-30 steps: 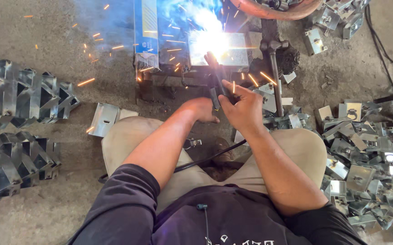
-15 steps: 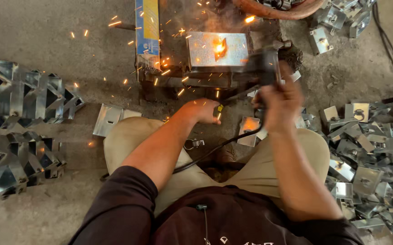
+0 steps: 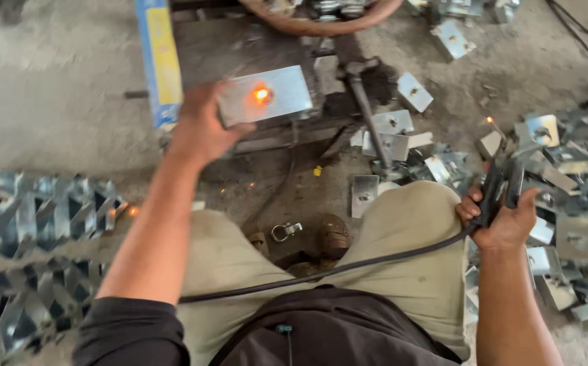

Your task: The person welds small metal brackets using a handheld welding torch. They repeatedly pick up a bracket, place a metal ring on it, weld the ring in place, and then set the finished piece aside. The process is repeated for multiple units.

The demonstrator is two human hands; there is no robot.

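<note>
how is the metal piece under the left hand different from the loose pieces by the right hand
The metal piece under the left hand lies alone on the work block with a glowing orange spot. The loose pieces by the right hand are heaped on the floor, none glowing. Both are shiny grey metal.

Left hand [image 3: 202, 129] moved forward from beside the right, now gripping the metal bracket [image 3: 267, 95] with fading weld glow. Right hand [image 3: 504, 220] pulled back to the right side, carrying the electrode holder [image 3: 501, 186]. Sparks gone.

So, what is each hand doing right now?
Left hand: grips the grey metal plate with a glowing weld spot.
Right hand: closed on black electrode holder.
</note>
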